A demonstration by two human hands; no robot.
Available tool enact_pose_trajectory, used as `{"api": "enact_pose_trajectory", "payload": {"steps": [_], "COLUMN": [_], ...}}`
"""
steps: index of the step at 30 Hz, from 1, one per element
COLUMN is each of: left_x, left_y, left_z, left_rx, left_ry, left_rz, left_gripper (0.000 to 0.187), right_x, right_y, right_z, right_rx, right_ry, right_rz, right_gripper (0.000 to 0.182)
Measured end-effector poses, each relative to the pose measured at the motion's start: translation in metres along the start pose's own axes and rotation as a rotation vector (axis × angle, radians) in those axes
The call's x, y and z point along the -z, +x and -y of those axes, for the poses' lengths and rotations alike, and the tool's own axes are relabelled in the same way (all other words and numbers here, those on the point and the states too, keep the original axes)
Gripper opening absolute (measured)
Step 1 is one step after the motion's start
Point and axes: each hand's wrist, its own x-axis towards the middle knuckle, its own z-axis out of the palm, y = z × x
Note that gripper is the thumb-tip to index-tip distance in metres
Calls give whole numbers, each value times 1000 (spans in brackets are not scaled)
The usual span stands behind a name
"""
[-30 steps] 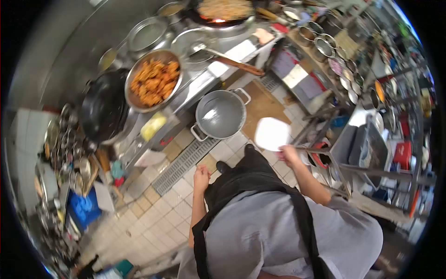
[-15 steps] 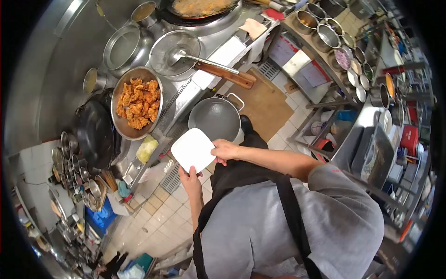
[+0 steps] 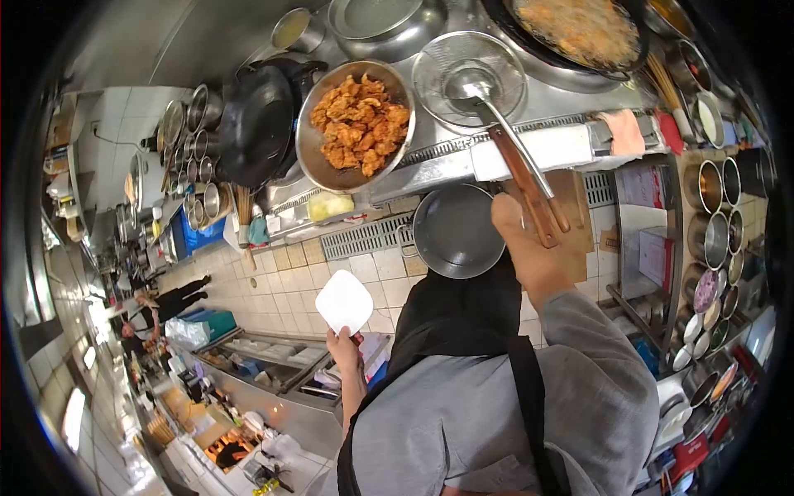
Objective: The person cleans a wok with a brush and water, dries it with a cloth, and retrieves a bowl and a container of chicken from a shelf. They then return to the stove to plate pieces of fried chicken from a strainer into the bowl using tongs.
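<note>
A white square plate point(image 3: 344, 301) with rounded corners is held by its near edge in my left hand point(image 3: 345, 350), above the tiled floor. My right hand point(image 3: 528, 236) is at the right rim of a grey two-handled pan point(image 3: 456, 227). The pan's left loop handle shows; its right side is covered by that hand. A strainer's wooden handle point(image 3: 523, 178) and a metal ladle point(image 3: 517, 140) cross in front of my right hand. Its fingers are partly hidden, and I cannot tell what they hold.
Fried pieces point(image 3: 356, 124) fill a steel bowl point(image 3: 308, 157) on the counter, left of the wire strainer point(image 3: 430, 87). Food bubbles in a wok point(image 3: 571, 29) at the back right. A black wok point(image 3: 256, 124) stands left. Another person point(image 3: 157, 302) is far left.
My right hand has let go of the plate and moved right to the pan's rim. My left hand alone holds the plate, now farther from the pan. The view has turned.
</note>
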Motion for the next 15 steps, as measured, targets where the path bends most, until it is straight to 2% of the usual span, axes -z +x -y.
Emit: {"api": "enact_pose_trajectory", "payload": {"steps": [2, 6, 8, 12, 13, 15], "left_x": [8, 28, 35, 44, 44, 56], "left_y": [9, 63, 96, 174, 198, 226], "left_z": [-2, 7, 6, -32, -43, -69], "left_rx": [38, 87, 85, 91, 58, 24], "left_ry": [-88, -226, -271, -245, -244, -217], "left_rz": [-33, -4, 15, 228, 301, 421], "left_gripper": [18, 21, 22, 23, 24, 25], "right_x": [10, 34, 91, 172, 195, 249], "right_y": [-2, -29, -78, -190, -212, -265], "right_z": [-4, 5, 34, 82, 95, 129], "right_rx": [112, 158, 117, 171, 91, -91], "right_ry": [-109, -148, -190, -203, -196, 422], "right_rz": [40, -58, -68, -233, -254, -188], "right_gripper": [28, 25, 24, 17, 21, 33]}}
